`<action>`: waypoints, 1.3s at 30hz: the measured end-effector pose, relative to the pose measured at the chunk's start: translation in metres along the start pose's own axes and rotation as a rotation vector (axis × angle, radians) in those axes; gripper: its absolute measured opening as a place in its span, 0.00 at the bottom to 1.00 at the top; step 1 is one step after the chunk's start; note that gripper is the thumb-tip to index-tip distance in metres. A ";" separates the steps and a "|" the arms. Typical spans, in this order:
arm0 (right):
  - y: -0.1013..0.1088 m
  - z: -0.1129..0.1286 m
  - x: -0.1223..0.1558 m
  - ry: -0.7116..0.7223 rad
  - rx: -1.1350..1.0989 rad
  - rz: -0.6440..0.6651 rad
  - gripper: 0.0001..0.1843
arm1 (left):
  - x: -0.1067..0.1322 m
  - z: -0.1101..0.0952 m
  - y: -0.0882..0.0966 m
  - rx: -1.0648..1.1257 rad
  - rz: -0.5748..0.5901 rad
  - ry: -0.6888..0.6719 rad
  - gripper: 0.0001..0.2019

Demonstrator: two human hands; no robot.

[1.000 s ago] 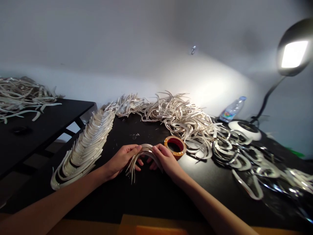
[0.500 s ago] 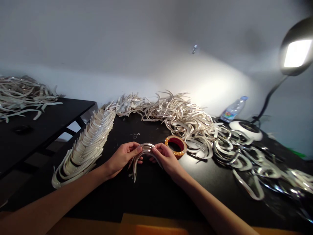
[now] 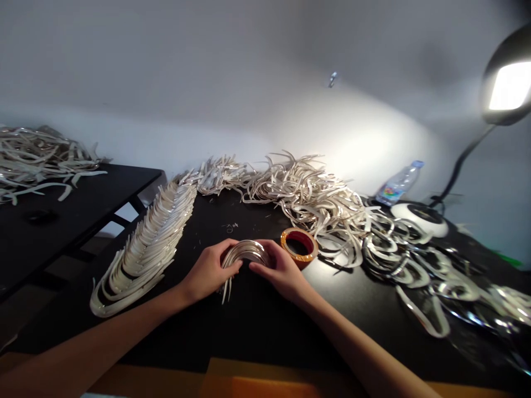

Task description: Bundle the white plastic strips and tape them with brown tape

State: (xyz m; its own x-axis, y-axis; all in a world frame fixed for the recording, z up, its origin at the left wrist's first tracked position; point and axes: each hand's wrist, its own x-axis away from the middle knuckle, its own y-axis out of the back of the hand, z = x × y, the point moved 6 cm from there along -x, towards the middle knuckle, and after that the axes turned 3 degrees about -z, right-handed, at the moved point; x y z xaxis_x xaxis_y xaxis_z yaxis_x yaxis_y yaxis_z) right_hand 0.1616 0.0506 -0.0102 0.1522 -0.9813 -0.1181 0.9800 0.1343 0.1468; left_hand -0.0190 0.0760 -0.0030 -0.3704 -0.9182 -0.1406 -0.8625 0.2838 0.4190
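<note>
Head view, left hand (image 3: 207, 271), right hand (image 3: 280, 271) now closer, squeezing silvery strip bundle (image 3: 244, 252) tighter, tape roll (image 3: 299, 247) beside

We hold a bundle of curved strips (image 3: 245, 251) between our left hand (image 3: 206, 271) and right hand (image 3: 279, 271), over the middle of the black desk (image 3: 265, 331). The glossy cream strips, silvery along their bright faces, nest closely one inside another and bow into a compact arch. Our left hand cups one side, and our right hand presses the other. A few loose ends (image 3: 226, 290) trail down toward the desk, slightly splayed.
</note>
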 end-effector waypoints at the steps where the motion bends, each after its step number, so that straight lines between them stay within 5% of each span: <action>1: -0.001 0.004 0.002 0.037 0.065 -0.002 0.24 | 0.001 -0.001 0.002 -0.044 -0.018 -0.002 0.14; 6: -0.005 0.008 0.009 0.081 0.258 -0.042 0.08 | 0.003 -0.010 0.004 -0.078 -0.045 -0.026 0.11; 12: -0.007 0.007 0.011 0.098 0.255 -0.031 0.08 | 0.007 -0.020 0.004 -0.162 -0.012 -0.157 0.07; 20: -0.011 0.016 0.016 0.204 0.277 -0.024 0.06 | 0.015 -0.031 -0.002 -0.017 0.153 -0.177 0.11; 27: -0.014 0.015 0.016 0.162 0.284 -0.011 0.03 | 0.009 -0.019 -0.007 0.197 0.215 0.018 0.21; 39: -0.011 0.006 0.015 0.101 0.423 -0.028 0.09 | 0.012 -0.017 -0.015 0.383 0.304 0.125 0.23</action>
State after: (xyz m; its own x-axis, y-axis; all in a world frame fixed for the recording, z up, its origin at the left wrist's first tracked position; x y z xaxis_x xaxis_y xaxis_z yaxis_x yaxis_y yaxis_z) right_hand 0.1525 0.0334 -0.0073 0.1587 -0.9624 -0.2203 0.8481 0.0187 0.5295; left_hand -0.0048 0.0561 0.0042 -0.6007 -0.7976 0.0551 -0.7952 0.6032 0.0618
